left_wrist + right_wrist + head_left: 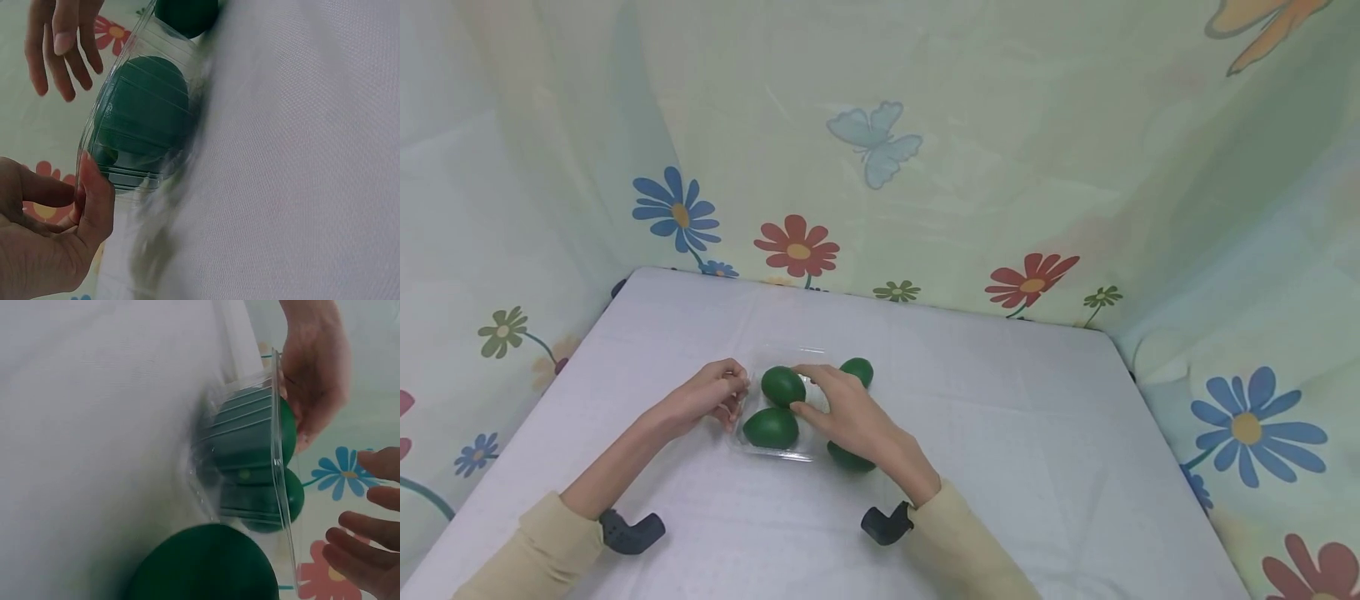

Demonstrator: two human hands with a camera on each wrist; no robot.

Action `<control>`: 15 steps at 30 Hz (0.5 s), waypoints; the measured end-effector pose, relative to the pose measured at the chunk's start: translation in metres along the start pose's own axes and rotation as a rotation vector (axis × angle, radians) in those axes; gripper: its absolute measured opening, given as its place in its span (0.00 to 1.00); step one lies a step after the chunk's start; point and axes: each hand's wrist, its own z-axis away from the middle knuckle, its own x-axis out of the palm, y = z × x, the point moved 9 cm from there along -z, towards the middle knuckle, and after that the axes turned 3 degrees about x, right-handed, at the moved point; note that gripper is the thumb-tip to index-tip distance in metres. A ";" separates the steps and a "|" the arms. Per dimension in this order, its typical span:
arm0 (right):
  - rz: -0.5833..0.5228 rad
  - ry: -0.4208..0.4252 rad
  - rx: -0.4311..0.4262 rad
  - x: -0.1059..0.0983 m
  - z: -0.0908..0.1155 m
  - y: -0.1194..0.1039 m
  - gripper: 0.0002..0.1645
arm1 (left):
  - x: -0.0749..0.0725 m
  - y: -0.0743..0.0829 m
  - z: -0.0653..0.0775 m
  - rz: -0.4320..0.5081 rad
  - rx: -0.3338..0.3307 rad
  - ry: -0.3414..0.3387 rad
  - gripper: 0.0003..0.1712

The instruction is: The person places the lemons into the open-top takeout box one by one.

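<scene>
A clear plastic container [790, 455] stands on the table with two smooth, dark green, egg-shaped fruits, avocado-like, inside: an upper fruit [782, 387] and a lower fruit [771, 428]. My left hand [706, 395] pinches the container's left rim between thumb and fingers, as the left wrist view shows. Over the container's right part hovers my right hand [856, 418], its fingers spread and holding nothing. In the right wrist view those fingers [369, 550] are apart from the fruits. Two more green fruits lie at the container's right: a far one [857, 370] and a near one [850, 457], both partly hidden by my right hand.
A white cloth covers the table [1000, 433]. Behind it and at both sides hangs a pale curtain [970, 167] printed with flowers and butterflies. Dark wrist mounts [632, 533] sit at both cuffs.
</scene>
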 end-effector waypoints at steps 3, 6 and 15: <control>0.002 0.041 -0.045 -0.011 0.014 0.001 0.30 | 0.000 0.000 0.000 0.004 -0.003 0.001 0.09; 0.007 0.081 -0.065 -0.022 0.029 0.005 0.28 | 0.000 0.000 0.001 0.005 -0.009 0.003 0.09; 0.030 0.134 -0.050 -0.042 0.062 0.027 0.25 | 0.001 0.004 0.003 -0.001 -0.008 0.001 0.10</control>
